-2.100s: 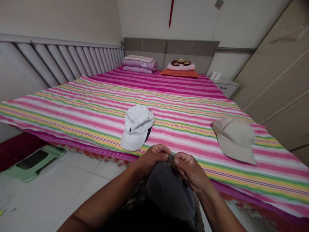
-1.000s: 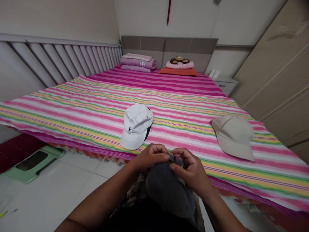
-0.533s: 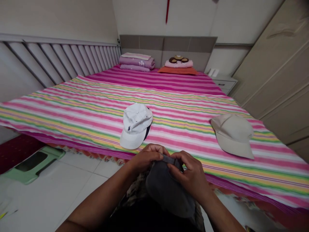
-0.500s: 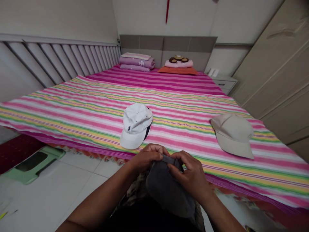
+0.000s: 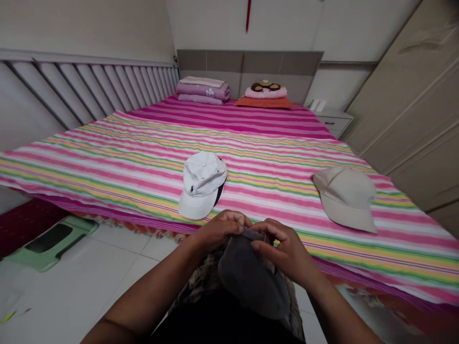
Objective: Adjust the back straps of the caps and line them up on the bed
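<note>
A dark grey cap (image 5: pixel 247 277) hangs in front of my lap, its strap end up between both hands. My left hand (image 5: pixel 227 227) is closed on the left end of the strap, thumb on top. On the strap's right part, near what looks like a small buckle, my right hand (image 5: pixel 281 243) pinches with thumb and fingers. Just beyond my left hand, a white cap (image 5: pixel 203 179) with a small dark logo lies on the bed. Farther to the right lies a beige cap (image 5: pixel 347 196), brim toward me.
The bed (image 5: pixel 136 157) has a striped sheet. Folded purple bedding (image 5: pixel 202 91) and a pink pillow (image 5: pixel 265 93) lie by the headboard (image 5: pixel 247 64). A green stool (image 5: pixel 50 248) stands on the floor at left. A nightstand (image 5: pixel 333 123) and wardrobe (image 5: pixel 409 105) are at right.
My right hand has shifted slightly along the strap, its fingers a little higher. The cap stays held by both hands; the other caps have not moved on the bed.
</note>
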### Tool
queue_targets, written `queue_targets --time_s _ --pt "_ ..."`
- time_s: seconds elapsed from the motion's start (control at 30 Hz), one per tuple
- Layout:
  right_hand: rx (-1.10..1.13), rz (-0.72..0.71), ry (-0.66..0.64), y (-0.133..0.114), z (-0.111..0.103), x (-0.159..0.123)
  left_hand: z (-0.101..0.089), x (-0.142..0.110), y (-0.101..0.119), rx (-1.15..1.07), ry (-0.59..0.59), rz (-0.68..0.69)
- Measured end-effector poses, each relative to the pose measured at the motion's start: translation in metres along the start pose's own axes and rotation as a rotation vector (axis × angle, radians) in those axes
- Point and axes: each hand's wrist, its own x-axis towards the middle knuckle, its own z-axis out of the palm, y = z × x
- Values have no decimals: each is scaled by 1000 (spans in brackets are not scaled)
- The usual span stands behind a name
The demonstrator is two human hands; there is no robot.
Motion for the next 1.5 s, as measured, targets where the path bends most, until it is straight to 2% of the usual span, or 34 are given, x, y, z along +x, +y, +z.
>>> queue_targets --time_s 0.1,0.23,0.33,0.5,0.73,0.87,1.17,1.33,1.5 --pt "227 78 -7 4 -4 3 4 0 2 -44 -35 -5" --pt "635 271 11 13 -4 6 10 1 2 -163 -93 1" --pt "784 360 34 18 -2 8 12 2 1 -111 -70 -26" --pt "824 373 68 19 -1 9 12 4 2 -11 -77 -91" --pt "878 367 90 22 2 10 13 7 -1 -23 31 -174" --pt "949 361 115 24 5 11 12 8 -7 -43 53 -184" --pt "1094 277 177 26 10 11 13 9 -10 -106 19 -194" --pt "1022 240 173 25 10 10 13 9 -14 -97 7 -191" --pt "994 297 178 23 9 9 13 9 -15 -168 -38 -154"
